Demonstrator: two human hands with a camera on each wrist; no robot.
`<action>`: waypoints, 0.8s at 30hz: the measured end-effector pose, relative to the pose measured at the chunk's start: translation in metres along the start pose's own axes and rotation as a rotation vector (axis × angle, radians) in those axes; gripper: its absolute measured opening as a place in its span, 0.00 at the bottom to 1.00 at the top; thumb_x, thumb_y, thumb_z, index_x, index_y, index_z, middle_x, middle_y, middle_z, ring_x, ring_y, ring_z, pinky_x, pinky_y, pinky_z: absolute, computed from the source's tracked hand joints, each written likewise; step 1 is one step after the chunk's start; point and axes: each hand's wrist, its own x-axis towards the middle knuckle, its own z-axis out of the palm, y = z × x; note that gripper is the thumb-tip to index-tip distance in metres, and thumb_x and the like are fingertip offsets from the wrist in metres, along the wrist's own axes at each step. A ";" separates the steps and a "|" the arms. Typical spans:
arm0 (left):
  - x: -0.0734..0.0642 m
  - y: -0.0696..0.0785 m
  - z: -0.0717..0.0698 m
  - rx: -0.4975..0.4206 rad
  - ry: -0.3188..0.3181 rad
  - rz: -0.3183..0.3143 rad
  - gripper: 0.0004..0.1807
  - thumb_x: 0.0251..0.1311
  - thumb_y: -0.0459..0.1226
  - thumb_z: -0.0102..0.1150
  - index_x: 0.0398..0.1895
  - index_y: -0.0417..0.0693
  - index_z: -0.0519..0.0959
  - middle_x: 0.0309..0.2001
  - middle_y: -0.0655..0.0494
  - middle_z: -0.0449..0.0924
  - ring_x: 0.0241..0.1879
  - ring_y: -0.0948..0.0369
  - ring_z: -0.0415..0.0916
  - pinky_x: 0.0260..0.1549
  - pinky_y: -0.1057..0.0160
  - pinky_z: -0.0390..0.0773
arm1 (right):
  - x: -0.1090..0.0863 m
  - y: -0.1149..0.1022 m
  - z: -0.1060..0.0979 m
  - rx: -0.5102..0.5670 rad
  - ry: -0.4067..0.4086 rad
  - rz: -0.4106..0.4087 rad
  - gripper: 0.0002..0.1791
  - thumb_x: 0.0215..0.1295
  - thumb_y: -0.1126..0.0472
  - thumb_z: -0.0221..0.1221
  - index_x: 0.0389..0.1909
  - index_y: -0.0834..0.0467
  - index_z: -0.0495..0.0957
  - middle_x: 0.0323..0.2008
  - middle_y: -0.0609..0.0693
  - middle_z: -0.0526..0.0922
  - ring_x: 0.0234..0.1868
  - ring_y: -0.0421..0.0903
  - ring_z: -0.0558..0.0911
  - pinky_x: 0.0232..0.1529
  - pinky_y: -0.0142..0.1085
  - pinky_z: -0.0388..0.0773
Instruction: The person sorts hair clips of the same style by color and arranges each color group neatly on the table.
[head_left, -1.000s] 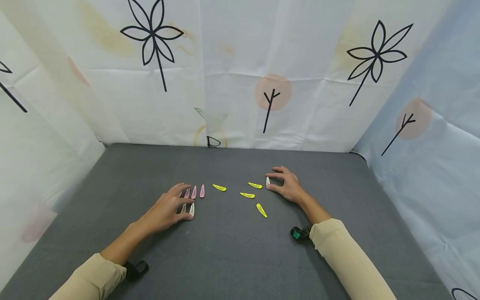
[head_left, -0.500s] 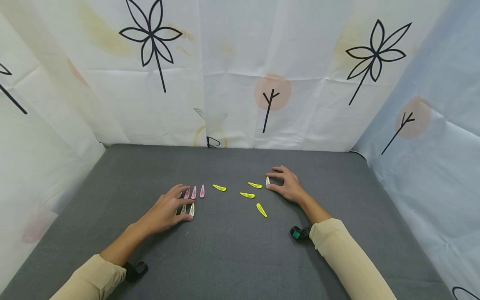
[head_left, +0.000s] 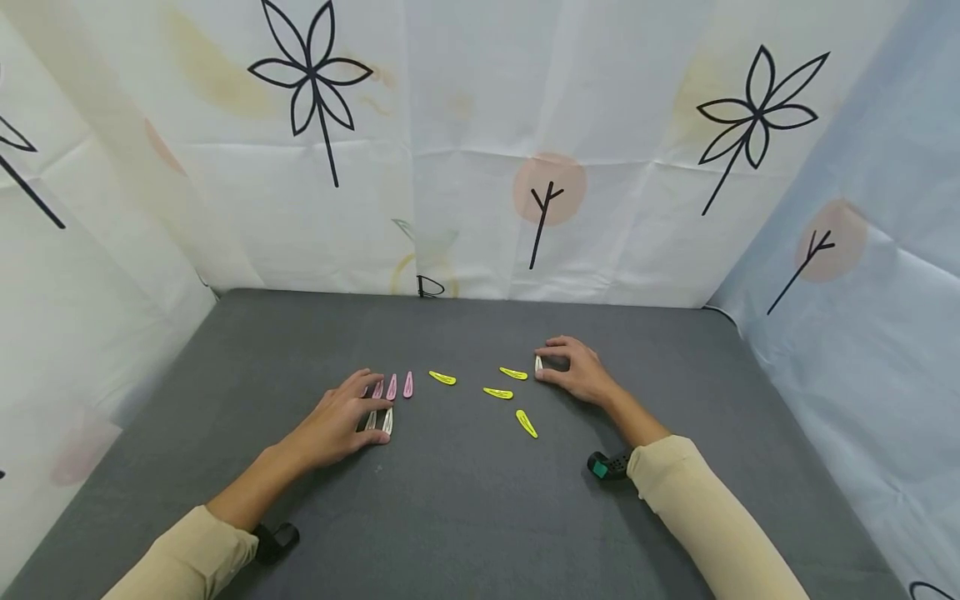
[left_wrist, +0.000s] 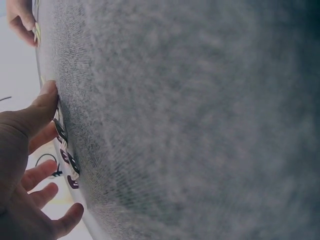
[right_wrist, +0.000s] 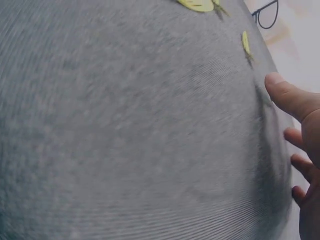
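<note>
On the grey table, my left hand (head_left: 333, 425) lies at a small group of snap hair clips. Its thumb and index finger span the ends of a white hair clip (head_left: 387, 421); a second white clip (head_left: 371, 421) shows between those fingers. Pink hair clips (head_left: 408, 384) stand in a row just beyond, the leftmost partly covered by my fingers. To the right, my right hand (head_left: 581, 373) pinches another white hair clip (head_left: 537, 364) end to end between thumb and index finger. In the right wrist view that clip is hidden, and my thumb (right_wrist: 287, 92) points towards the yellow clips.
Between the hands lie several yellow hair clips, one (head_left: 442, 377) beside the pink row, one (head_left: 513, 373) close to my right hand, and one (head_left: 527, 423) slanted nearer me. White printed cloth (head_left: 480, 233) hangs along the table's back edge and both sides.
</note>
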 end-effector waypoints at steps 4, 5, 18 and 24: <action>0.000 0.000 0.000 -0.008 -0.003 -0.006 0.27 0.52 0.47 0.75 0.54 0.45 0.84 0.67 0.38 0.68 0.72 0.40 0.56 0.55 0.32 0.66 | 0.005 -0.011 -0.001 0.014 -0.011 -0.036 0.23 0.63 0.58 0.68 0.57 0.64 0.81 0.59 0.64 0.77 0.64 0.64 0.70 0.63 0.62 0.62; 0.000 0.000 -0.001 -0.010 -0.001 -0.004 0.27 0.52 0.47 0.75 0.54 0.45 0.84 0.67 0.38 0.68 0.72 0.40 0.56 0.55 0.32 0.66 | 0.006 -0.016 0.000 0.017 -0.012 -0.051 0.23 0.63 0.59 0.68 0.57 0.65 0.80 0.59 0.64 0.77 0.64 0.64 0.70 0.63 0.62 0.63; 0.000 -0.002 0.000 0.002 0.001 0.005 0.27 0.52 0.48 0.75 0.54 0.45 0.84 0.67 0.39 0.69 0.71 0.40 0.57 0.54 0.33 0.67 | 0.016 -0.102 0.051 0.052 -0.174 -0.263 0.24 0.64 0.56 0.67 0.58 0.63 0.80 0.57 0.57 0.78 0.61 0.55 0.74 0.61 0.52 0.69; 0.000 -0.002 -0.001 0.013 0.001 0.002 0.27 0.53 0.49 0.74 0.53 0.45 0.84 0.67 0.39 0.68 0.71 0.40 0.58 0.54 0.33 0.67 | 0.020 -0.127 0.079 -0.001 -0.202 -0.302 0.24 0.63 0.52 0.68 0.56 0.59 0.82 0.50 0.51 0.81 0.52 0.48 0.79 0.55 0.45 0.73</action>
